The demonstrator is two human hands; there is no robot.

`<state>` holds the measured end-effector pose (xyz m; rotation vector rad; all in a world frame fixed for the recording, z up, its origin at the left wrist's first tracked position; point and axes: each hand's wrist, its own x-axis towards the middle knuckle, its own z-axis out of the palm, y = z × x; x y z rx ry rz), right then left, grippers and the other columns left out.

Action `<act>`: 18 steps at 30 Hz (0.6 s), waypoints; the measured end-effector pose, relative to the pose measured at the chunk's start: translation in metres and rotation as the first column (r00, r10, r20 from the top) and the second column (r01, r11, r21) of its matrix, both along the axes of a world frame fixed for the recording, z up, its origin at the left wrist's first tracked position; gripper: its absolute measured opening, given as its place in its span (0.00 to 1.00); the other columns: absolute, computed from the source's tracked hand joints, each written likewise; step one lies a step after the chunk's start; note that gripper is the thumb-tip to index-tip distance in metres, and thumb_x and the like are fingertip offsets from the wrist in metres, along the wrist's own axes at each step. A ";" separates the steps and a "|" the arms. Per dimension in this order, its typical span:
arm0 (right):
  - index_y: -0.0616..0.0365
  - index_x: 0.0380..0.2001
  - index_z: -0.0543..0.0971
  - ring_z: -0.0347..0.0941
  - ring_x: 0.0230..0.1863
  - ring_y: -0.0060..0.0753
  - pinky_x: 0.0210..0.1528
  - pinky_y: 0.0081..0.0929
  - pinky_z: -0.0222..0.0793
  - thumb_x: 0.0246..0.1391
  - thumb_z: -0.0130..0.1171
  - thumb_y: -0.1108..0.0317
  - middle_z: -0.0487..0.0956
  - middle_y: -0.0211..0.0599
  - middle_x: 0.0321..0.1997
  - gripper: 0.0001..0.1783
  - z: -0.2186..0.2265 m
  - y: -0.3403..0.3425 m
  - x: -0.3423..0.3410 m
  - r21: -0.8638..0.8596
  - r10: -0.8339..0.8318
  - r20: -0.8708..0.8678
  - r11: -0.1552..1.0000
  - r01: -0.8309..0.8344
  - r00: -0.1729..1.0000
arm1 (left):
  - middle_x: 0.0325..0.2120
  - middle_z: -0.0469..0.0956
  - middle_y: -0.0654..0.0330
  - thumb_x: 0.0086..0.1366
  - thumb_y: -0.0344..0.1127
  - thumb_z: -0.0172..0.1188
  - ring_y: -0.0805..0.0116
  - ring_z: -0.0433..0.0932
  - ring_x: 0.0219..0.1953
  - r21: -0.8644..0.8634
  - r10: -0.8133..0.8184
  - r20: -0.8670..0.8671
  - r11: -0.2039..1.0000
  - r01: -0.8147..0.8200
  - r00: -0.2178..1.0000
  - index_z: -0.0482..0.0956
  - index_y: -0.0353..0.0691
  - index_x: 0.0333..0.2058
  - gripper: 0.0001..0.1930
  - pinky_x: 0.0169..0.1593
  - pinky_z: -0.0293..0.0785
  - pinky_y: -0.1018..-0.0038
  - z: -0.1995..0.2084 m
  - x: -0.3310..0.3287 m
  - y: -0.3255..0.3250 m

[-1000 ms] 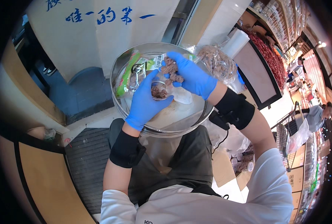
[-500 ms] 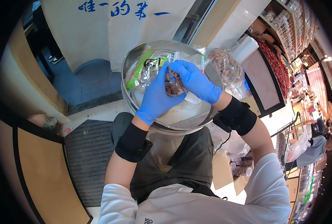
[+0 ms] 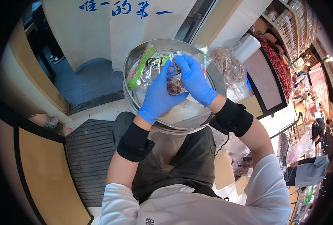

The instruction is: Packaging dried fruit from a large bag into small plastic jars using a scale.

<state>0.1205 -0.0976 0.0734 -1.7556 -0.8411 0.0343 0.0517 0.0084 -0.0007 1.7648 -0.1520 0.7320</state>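
Over a large round metal pan, both my hands wear blue gloves. A small clear plastic cup with brown dried pieces in it sits in my left hand, the fingers wrapped round its side. My right hand is closed just above and beside the cup, with some brown dried pieces at its fingertips. Its lower fingers are partly hidden. In the pan behind my hands lies a green and clear plastic packet, along with other clear packaging.
Right of the pan is a big clear bag of brown dried pieces, near a white plastic roll and a bin of dark red goods. A wire cart and people stand farther right. A pale curtain hangs ahead.
My right hand has drawn slightly apart from the cup, so more of the cup's inside shows. The brown pieces now sit lower in it. My left hand has barely moved.
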 end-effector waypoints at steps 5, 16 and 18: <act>0.60 0.35 0.74 0.67 0.33 0.18 0.37 0.21 0.67 0.65 0.54 0.56 0.72 0.27 0.28 0.16 -0.010 0.002 0.008 0.015 0.087 0.014 0.996 -0.087 0.996 | 0.56 0.71 0.43 0.46 0.44 0.76 0.49 0.74 0.56 -0.014 -0.050 0.009 0.999 0.050 0.999 0.49 0.35 0.68 0.57 0.56 0.72 0.63 -0.003 0.004 0.002; 0.59 0.38 0.73 0.71 0.37 0.20 0.41 0.23 0.71 0.64 0.54 0.58 0.72 0.27 0.32 0.14 -0.016 -0.006 0.009 0.051 0.112 -0.152 0.993 -0.106 0.982 | 0.54 0.74 0.47 0.46 0.42 0.76 0.51 0.76 0.54 0.002 -0.049 0.020 0.999 0.049 0.999 0.56 0.37 0.66 0.51 0.56 0.73 0.63 0.008 -0.002 0.001; 0.61 0.41 0.75 0.71 0.39 0.20 0.42 0.22 0.70 0.64 0.53 0.59 0.75 0.27 0.34 0.14 -0.032 -0.011 0.029 -0.034 0.050 0.685 0.999 -0.036 0.726 | 0.52 0.75 0.49 0.46 0.43 0.77 0.52 0.77 0.52 0.041 -0.020 0.060 0.999 0.017 0.998 0.59 0.38 0.65 0.50 0.55 0.73 0.64 0.007 0.000 0.000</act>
